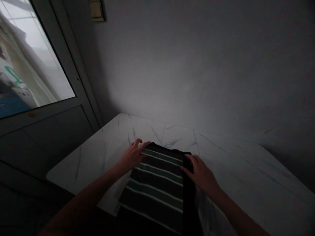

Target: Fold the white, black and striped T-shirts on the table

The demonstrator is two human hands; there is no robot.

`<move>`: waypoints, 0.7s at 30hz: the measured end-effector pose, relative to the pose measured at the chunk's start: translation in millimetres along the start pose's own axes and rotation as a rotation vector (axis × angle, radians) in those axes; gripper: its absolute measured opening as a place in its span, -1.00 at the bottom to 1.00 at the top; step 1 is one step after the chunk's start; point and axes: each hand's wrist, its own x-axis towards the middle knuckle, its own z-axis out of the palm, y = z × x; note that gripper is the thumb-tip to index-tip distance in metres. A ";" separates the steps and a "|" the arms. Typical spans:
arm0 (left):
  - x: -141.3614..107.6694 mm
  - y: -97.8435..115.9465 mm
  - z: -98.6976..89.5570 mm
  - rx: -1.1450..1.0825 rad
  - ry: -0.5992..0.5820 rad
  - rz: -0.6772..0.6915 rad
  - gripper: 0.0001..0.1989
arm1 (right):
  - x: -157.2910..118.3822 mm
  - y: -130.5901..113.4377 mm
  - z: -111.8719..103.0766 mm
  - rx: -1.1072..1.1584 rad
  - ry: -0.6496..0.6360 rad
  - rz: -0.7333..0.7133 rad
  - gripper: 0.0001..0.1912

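Striped cloth (159,183): on table (93,160), at six o'clock. Left hand (133,156) at its eleven o'clock corner, right hand (203,173) at its one o'clock; fingers (194,158) touching it, whether clamped cannot tell.

White table (103,154), grey marble-like veins, striped dark cloth (158,185) at its near edge, pale crumpled material (208,211) beside it

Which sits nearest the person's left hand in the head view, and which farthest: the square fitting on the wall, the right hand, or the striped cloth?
1. Striped cloth: touching the left hand, at its far left corner.
2. Right hand: across at the cloth's right side.
3. Square fitting: high on the wall, upper left.
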 end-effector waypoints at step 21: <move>158.6 -36.4 -241.1 -0.002 0.669 0.071 -0.54 | 264.6 -133.3 -110.8 0.278 0.618 -0.357 -0.83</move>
